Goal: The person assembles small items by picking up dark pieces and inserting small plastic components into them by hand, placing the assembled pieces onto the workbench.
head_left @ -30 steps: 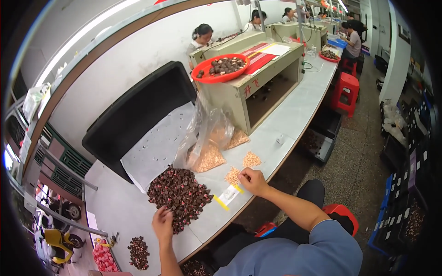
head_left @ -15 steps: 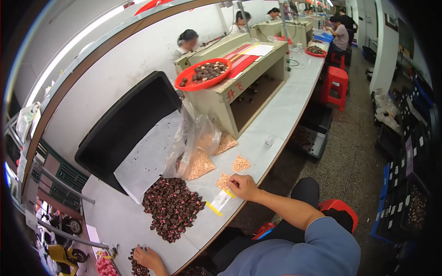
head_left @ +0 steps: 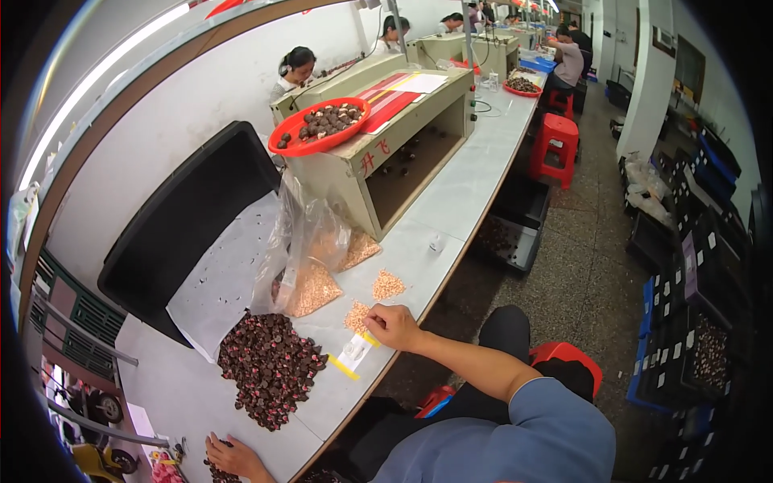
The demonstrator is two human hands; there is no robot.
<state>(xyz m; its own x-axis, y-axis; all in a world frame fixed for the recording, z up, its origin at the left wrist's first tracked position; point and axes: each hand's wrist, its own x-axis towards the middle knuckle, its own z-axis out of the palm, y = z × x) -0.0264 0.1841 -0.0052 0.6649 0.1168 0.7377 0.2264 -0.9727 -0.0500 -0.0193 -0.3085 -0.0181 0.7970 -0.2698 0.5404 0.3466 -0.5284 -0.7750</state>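
My right hand (head_left: 393, 326) is at the table's near edge, its fingers pinched together at the side of a small heap of pale beige bits (head_left: 357, 316). Whatever lies between the fingertips is too small to make out. A second small beige heap (head_left: 388, 285) is just beyond it. Beside the right hand, a white label strip with yellow tape ends (head_left: 353, 354) is stuck to the table. My left hand (head_left: 232, 457) rests at the lower left with fingers apart, over a small group of dark pieces (head_left: 221, 475). Between the hands spreads a large pile of dark brown and pink pieces (head_left: 270, 370).
Clear bags of beige bits (head_left: 314, 290) lie behind the pile, next to a tipped black bin (head_left: 193, 233) and white sheet. A beige box-shaped machine (head_left: 419, 153) carries a red tray of dark balls (head_left: 322, 125). Red stools (head_left: 554, 149) and stacked crates (head_left: 684, 338) stand right; co-workers sit farther off.
The whole view has shifted, so the table and its things appear farther left. My right hand stays pinched at the beige heap; my left stays by the small group of dark pieces.
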